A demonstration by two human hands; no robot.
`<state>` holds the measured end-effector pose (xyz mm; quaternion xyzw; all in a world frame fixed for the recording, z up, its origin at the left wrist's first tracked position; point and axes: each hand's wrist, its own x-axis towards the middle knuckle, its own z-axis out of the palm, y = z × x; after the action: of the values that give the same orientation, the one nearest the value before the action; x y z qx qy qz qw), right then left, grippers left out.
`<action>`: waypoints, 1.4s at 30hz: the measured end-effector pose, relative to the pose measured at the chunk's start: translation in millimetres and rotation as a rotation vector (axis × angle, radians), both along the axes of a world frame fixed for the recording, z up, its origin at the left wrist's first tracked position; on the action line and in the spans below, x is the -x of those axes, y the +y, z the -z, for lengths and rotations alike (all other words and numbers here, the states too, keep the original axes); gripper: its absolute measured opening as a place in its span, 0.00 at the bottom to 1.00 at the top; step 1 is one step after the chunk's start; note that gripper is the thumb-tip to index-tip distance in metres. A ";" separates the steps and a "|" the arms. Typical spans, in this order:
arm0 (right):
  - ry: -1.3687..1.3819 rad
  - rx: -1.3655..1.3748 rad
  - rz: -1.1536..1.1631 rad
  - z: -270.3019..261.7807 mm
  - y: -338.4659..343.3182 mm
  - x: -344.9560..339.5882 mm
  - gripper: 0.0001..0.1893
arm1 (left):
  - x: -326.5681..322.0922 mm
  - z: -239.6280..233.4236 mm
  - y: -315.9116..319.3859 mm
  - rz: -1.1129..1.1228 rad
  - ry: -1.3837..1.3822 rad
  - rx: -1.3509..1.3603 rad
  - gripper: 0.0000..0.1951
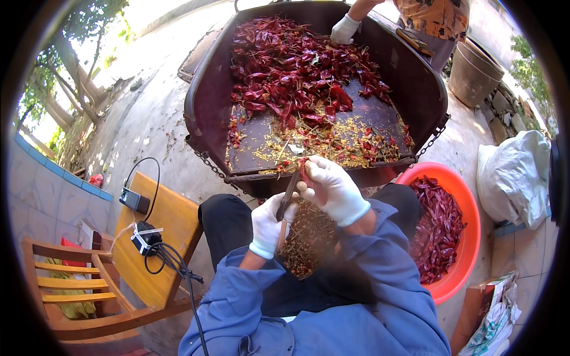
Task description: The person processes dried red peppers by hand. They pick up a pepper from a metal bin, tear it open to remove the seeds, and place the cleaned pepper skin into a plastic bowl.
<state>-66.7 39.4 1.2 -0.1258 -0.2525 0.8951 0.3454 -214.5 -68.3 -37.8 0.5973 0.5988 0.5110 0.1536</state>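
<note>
My left hand (272,220), in a white glove, is closed around a pair of scissors (288,196) whose dark blades point up. Beside the blades my right hand (331,187), gloved too, pinches a dried red chili pepper (307,171). Both hands are over my lap, at the near edge of a dark metal cart bed (427,84). Dried red chilies (285,66) are heaped in the bed, with loose yellow seeds (352,133) nearer me. Below my hands, between my knees, lies a mass of stems and chili bits (307,244).
An orange-red plastic basin (472,249) of dried chilies stands at my right. A wooden chair (151,204) with cables and small black devices is at my left. Across the cart, another person's gloved hand (346,30) touches the heap. A white sack (512,178) and bucket (474,73) stand farther right.
</note>
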 end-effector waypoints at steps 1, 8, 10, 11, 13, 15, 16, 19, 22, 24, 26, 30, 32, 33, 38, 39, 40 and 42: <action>0.004 -0.028 0.011 1.7 1.2 0.8 0.11 | -4.8 -3.3 -1.1 0.025 -0.081 0.037 0.09; -0.275 -0.031 0.309 4.0 7.2 -11.6 0.09 | 24.7 -59.5 14.3 -0.031 -0.814 0.071 0.11; -0.367 -0.162 0.367 -8.2 4.6 -12.2 0.10 | 23.6 -59.8 15.0 -0.033 -0.611 0.202 0.13; -0.409 -0.234 0.380 -10.6 1.9 -11.9 0.11 | 20.8 -60.4 15.4 -0.039 -0.563 0.253 0.14; -0.515 -0.390 0.382 -16.5 -3.4 -9.5 0.12 | 15.3 -55.9 20.5 -0.019 -0.455 0.200 0.16; -0.558 -0.464 0.397 -17.2 -8.4 -7.5 0.14 | 7.5 -61.2 24.9 -0.035 -0.170 0.087 0.17; -0.591 -0.513 0.407 -16.2 -9.1 -7.7 0.13 | 2.0 -66.6 28.5 -0.051 -0.103 0.071 0.17; -0.651 -0.680 0.457 -9.2 -10.6 -5.3 0.11 | -1.3 -66.4 37.5 -0.098 0.092 0.016 0.13; -0.652 -0.793 0.481 -4.3 -9.2 -3.0 0.10 | 1.1 -65.7 39.5 -0.106 0.177 -0.016 0.08; -0.644 -0.717 0.404 -5.9 -8.9 -4.7 0.10 | 4.2 -57.5 42.2 -0.139 0.217 -0.090 0.07; -0.636 -0.509 0.249 -17.7 -12.2 -11.3 0.10 | 7.8 -44.9 50.7 -0.218 0.216 -0.148 0.06; -0.631 -0.477 0.306 -26.0 -25.5 -17.3 0.10 | 69.8 -21.8 76.7 -0.400 -0.172 0.150 0.10; -0.600 -0.431 0.310 -21.4 -18.4 -22.0 0.13 | 82.3 -24.9 82.7 -0.412 0.300 0.245 0.14; -0.603 -0.410 0.316 -24.7 -15.9 -24.1 0.14 | 78.2 -35.6 85.7 -0.413 0.425 0.388 0.21; -0.523 -0.357 0.328 -27.5 -9.1 -31.1 0.19 | 75.9 -46.9 106.4 -0.389 0.686 0.545 0.26; -0.519 -0.350 0.347 -28.0 -6.0 -36.6 0.20 | 75.2 -45.0 114.4 -0.365 0.720 0.520 0.25; -0.540 -0.381 0.337 -28.7 -2.1 -39.5 0.21 | 82.2 -36.8 120.1 -0.368 0.767 0.418 0.22; -0.535 -0.349 0.338 -32.4 4.9 -45.0 0.21 | 93.8 -29.7 130.8 -0.412 0.825 0.420 0.19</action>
<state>-21.7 44.3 33.6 -0.3345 -0.4587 0.7040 0.4266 -308.3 62.5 -8.1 0.5751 0.8049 0.1208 -0.0828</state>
